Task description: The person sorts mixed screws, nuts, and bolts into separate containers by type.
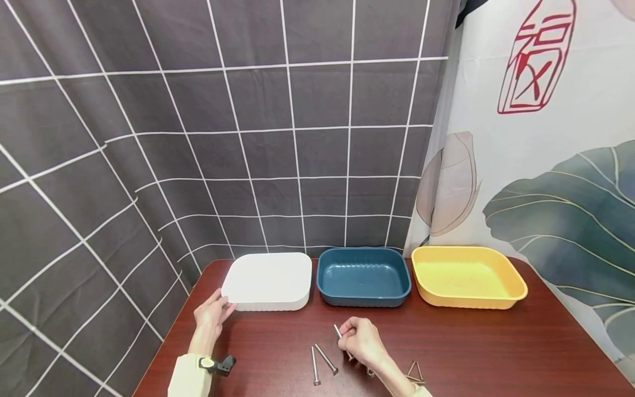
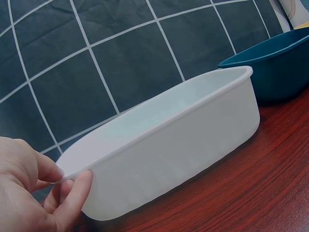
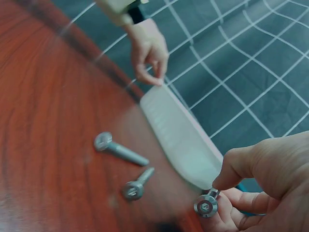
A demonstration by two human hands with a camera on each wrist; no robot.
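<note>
My left hand (image 1: pixel 208 317) pinches the rim of the white plastic bin (image 1: pixel 273 305) at its near left corner. In the left wrist view the thumb presses the outer wall (image 2: pixel 159 164), with fingertips over the rim. My right hand (image 1: pixel 364 343) holds a metal bolt (image 1: pixel 338 331) between thumb and fingers, a little in front of the blue bin. Its round head with a hex socket (image 3: pixel 206 207) faces the right wrist camera. Just left of that hand lie two similar bolts (image 1: pixel 315 365) (image 1: pixel 326 358) on the table.
A dark blue bin (image 1: pixel 364 301) stands right of the white one, and a yellow bin (image 1: pixel 468 302) farther right. By my right forearm lie thin brass-coloured pieces (image 1: pixel 415 373), partly hidden. The brown wooden table (image 1: pixel 278 353) backs onto a grey checked curtain (image 1: pixel 317 154).
</note>
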